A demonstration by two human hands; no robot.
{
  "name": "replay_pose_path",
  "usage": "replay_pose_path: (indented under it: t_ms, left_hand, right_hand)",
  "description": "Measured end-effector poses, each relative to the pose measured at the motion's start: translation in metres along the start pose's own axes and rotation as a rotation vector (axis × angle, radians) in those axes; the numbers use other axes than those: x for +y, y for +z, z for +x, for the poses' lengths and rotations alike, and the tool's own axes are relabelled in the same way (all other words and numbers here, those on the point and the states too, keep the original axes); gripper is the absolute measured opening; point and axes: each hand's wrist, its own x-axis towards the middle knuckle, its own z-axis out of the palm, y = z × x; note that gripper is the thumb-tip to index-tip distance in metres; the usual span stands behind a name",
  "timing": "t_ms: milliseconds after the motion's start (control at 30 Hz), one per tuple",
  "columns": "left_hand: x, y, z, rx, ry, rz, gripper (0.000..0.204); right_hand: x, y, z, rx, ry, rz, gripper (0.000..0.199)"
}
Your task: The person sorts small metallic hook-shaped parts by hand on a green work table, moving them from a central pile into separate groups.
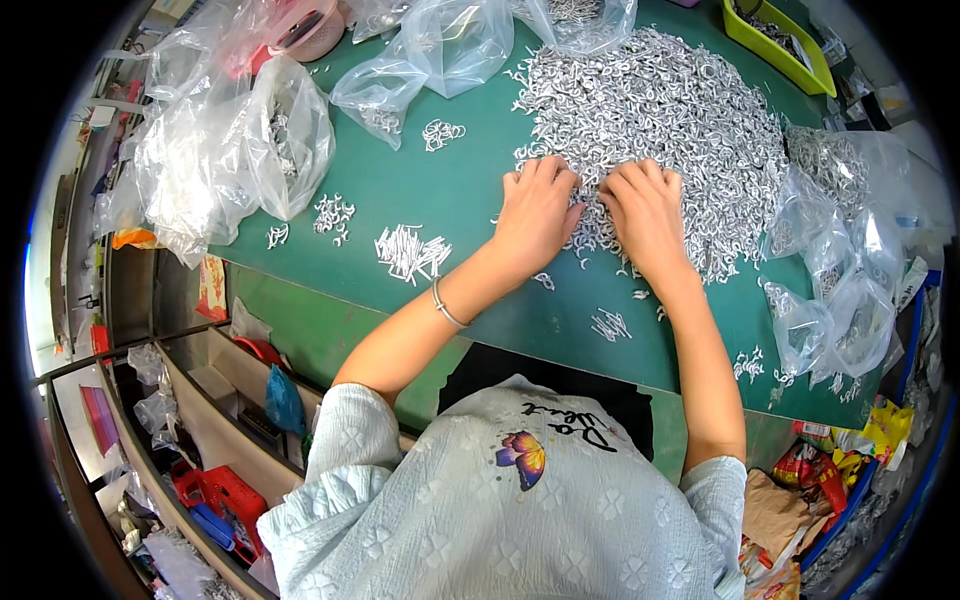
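A large pile of small silvery curved metal pieces [690,120] spreads over the green tabletop [350,265]. At its near left edge, my left hand [540,205] reaches in with bent, closed fingers and the thumb toward the right. Close beside it, my right hand [645,215] curls over the same edge, also closed. The fingertips of both hands are hidden among the pieces, so what they grip cannot be made out. A few loose pieces [543,281] lie just below my hands.
Left of the pile lie white sticks [410,253], curved bits [333,215] and metal rings [441,134]. Thin pins [610,325] are near the front edge. Clear plastic bags [290,130] crowd the left; more bags [835,300] sit right. A yellow-green tray [785,45] stands far right.
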Motion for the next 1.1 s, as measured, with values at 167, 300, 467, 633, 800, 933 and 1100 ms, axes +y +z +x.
replay_pose_path:
  t_ms: [167, 300, 467, 633, 800, 933, 1100]
  left_hand:
    - [-0.002, 0.006, 0.010, 0.054, 0.009, 0.023, 0.025]
    - [0.003, 0.005, 0.025, -0.035, -0.013, 0.135, 0.018]
    - [0.001, 0.005, 0.035, -0.110, 0.080, 0.183, 0.008]
    - [-0.005, 0.008, 0.036, -0.017, 0.109, 0.068, 0.006]
    - [-0.013, 0.004, 0.036, 0.106, 0.025, -0.204, 0.003]
    - [-0.010, -0.006, 0.032, 0.047, -0.143, -0.355, 0.007]
    - [0.004, -0.022, 0.017, -0.032, -0.326, -0.573, 0.013]
  right_hand:
    - [0.002, -0.013, -0.010, 0.070, 0.032, 0.003, 0.006]
    - [0.002, -0.021, -0.022, 0.109, 0.106, 0.026, 0.005]
    - [0.005, -0.029, -0.038, 0.101, 0.206, -0.016, 0.014]
    - [-0.010, -0.055, -0.056, 0.137, 0.318, 0.243, 0.006]
    - [-0.031, -0.058, -0.088, -0.082, 0.238, 0.319, 0.003]
    - [-0.038, -0.053, -0.100, -0.089, 0.228, 0.228, 0.004]
    - [-0.050, -0.055, -0.106, -0.198, 0.168, 0.214, 0.006]
